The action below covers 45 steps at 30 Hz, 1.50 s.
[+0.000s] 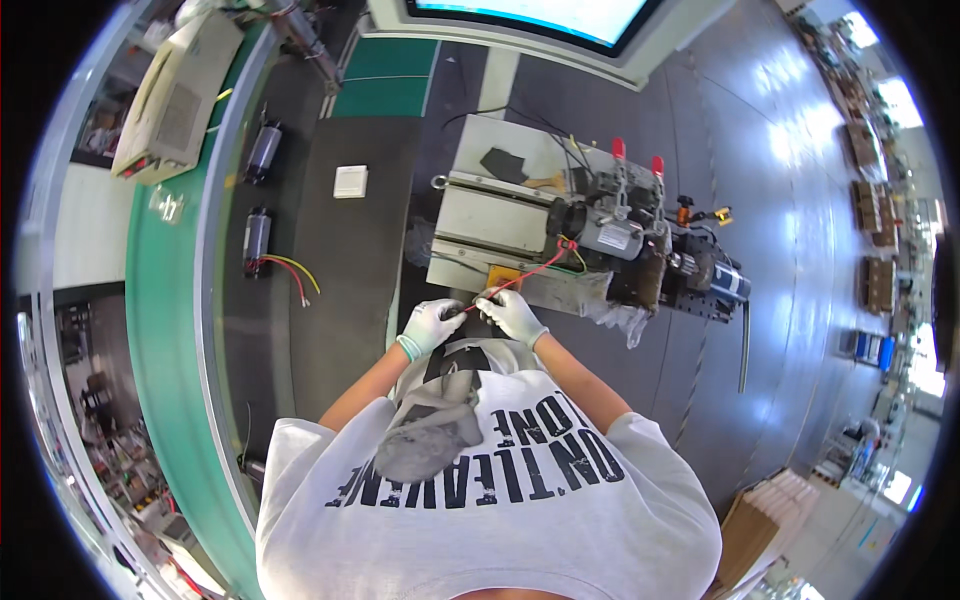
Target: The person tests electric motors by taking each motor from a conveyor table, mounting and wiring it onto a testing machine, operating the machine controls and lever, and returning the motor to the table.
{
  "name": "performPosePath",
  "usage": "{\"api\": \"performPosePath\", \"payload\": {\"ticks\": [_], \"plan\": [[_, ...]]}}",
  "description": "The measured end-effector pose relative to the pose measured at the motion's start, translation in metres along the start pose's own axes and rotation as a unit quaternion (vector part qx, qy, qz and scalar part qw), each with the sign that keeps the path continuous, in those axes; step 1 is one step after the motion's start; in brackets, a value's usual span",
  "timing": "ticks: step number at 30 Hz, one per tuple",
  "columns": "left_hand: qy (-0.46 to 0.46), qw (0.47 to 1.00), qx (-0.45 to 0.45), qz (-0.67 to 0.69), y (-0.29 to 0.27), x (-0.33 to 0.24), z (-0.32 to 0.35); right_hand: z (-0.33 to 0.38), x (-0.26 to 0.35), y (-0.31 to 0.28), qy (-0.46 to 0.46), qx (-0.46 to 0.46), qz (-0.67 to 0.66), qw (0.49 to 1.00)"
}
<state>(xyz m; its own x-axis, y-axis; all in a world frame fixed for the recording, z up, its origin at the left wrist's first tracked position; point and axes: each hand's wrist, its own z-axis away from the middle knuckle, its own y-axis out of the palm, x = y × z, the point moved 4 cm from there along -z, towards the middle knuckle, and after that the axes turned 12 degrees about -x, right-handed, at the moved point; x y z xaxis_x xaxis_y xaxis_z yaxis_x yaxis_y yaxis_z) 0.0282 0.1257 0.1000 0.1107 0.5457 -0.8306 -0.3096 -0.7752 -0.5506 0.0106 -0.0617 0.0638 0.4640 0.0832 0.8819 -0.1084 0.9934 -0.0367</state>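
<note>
red lead [536, 270] pinched by left hand [432, 325] and right hand [513, 316]

both hands wear white gloves and meet just outside the near edge of a grey metal plate [485, 217], close to its near left corner. the right hand's fingertips press together on the lead; the left hand's pinch it just beside them, its tip hidden by the fingers. from there the lead slants up to a labelled motor [612, 238] toward the plate's right edge.

an orange block [503, 277] sits at the near edge, just beyond the right hand. black cloth [502, 165] lies near the far left corner. two red clamp handles [618, 149] stand beside the motor, and clear plastic [628, 322] hangs over the near edge farther right. well apart, left of the plate, lies a motor with red and yellow wires [257, 237].
</note>
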Motion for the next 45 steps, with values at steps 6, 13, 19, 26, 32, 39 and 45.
{"api": "performPosePath", "payload": {"ticks": [6,13,19,26,32,39,45], "plan": [[0.014,0.996,-0.028,-0.088,0.010,0.021,0.001,-0.004,0.011,0.012,-0.095,-0.063,0.217,0.970],[0.145,0.989,0.004,0.007,0.021,-0.006,-0.015,0.023,0.043,-0.002,-0.139,-0.161,0.340,0.916],[0.162,0.983,0.058,0.066,0.039,-0.016,-0.010,0.041,0.015,-0.007,-0.031,-0.201,0.121,0.972],[0.020,0.995,-0.078,-0.061,0.096,0.014,-0.036,0.000,0.019,-0.061,-0.082,-0.246,0.383,0.887],[-0.007,0.995,-0.074,-0.070,0.127,0.030,-0.039,-0.022,0.016,-0.053,-0.205,-0.233,0.457,0.833],[0.041,0.991,-0.071,-0.108,0.121,0.025,-0.036,-0.022,0.011,-0.052,-0.217,-0.178,0.502,0.818],[0.053,0.984,-0.115,-0.122,0.113,0.009,-0.032,-0.019,-0.002,-0.057,-0.175,-0.142,0.453,0.863]]}}
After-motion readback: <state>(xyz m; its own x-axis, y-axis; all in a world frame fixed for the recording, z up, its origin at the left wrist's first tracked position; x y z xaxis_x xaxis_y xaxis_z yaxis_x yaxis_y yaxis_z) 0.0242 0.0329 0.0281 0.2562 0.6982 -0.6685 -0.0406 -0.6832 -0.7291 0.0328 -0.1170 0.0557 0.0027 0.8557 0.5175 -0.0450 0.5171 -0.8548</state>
